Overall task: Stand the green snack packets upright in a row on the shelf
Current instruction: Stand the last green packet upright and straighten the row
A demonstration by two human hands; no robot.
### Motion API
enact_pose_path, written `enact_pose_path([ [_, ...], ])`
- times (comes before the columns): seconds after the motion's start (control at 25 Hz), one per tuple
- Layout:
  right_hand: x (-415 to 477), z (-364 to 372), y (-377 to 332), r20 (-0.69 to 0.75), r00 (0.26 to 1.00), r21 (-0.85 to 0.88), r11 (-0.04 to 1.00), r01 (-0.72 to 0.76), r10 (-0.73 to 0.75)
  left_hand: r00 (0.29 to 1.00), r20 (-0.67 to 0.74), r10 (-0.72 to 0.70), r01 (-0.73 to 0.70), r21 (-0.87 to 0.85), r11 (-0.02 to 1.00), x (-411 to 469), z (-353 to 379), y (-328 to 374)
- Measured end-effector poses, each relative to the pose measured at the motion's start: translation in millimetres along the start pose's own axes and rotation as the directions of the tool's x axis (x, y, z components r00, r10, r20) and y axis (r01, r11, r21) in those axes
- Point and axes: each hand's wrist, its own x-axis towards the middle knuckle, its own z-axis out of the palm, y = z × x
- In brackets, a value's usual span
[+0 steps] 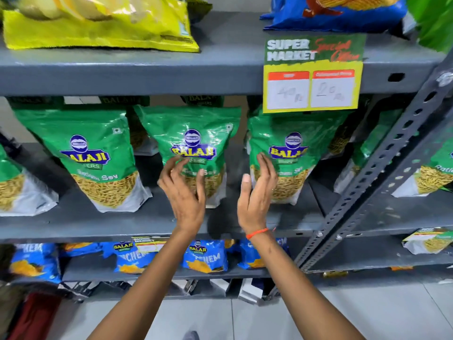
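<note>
Three green snack packets stand upright side by side on the grey middle shelf: a left packet, a middle packet and a right packet. More green packets stand behind them and at the far left edge. My left hand is in front of the lower part of the middle packet, fingers spread, holding nothing. My right hand is raised, palm facing left, between the middle and right packets, its fingertips near the right packet's left edge; I cannot tell if they touch.
A yellow-and-green price sign hangs from the upper shelf over the right packet's top. Yellow and blue bags lie on the upper shelf. Blue packets fill the lower shelf. A perforated grey upright runs diagonally at right.
</note>
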Motion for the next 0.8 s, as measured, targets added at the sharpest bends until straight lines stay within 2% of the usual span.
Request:
enact_pose_path([
  [0.08,-11.8,27.5,0.1,0.064,0.992,-0.01,0.995,-0.104,0.104,0.996,0.051,-0.071,0.073,-0.037,0.997,7.6,-14.2,-26.9],
  [0.16,-30.4,54.0,4.1,0.122,0.955,-0.015,0.962,-0.272,0.272,0.958,0.22,-0.185,0.214,-0.118,0.97,9.9,-24.3,-57.2],
  [0.24,-44.0,71.0,10.8,0.2,0.874,0.019,0.89,-0.456,0.443,0.824,0.47,-0.316,0.426,-0.147,0.893,11.9,-24.6,-80.3],
  [0.32,-48.4,78.1,11.1,0.273,0.777,0.048,0.799,-0.6,0.567,0.668,0.667,-0.331,0.547,-0.139,0.825,16.3,-21.4,-95.5],
  [0.44,-48.3,77.7,9.0,0.249,0.767,0.054,0.783,-0.62,0.591,0.571,0.764,-0.3,0.609,-0.149,0.779,17.7,-15.3,-106.4],
  [0.52,-50.2,78.0,13.3,0.226,0.776,0.046,0.789,-0.612,0.589,0.545,0.776,-0.318,0.641,-0.14,0.755,13.8,-14.5,-107.1],
  [0.68,-48.9,70.9,19.2,0.242,0.794,0.05,0.81,-0.584,0.558,0.543,0.771,-0.333,0.63,-0.111,0.769,6.4,-14.4,-101.3],
  [0.76,-49.9,67.2,16.7,0.223,0.821,0.027,0.839,-0.544,0.525,0.555,0.762,-0.334,0.617,-0.108,0.779,8.6,-18.7,-96.6],
  [0.8,-50.3,65.2,13.4,0.188,0.849,0.004,0.864,-0.503,0.493,0.589,0.727,-0.353,0.601,-0.102,0.793,10.6,-22.5,-91.5],
])
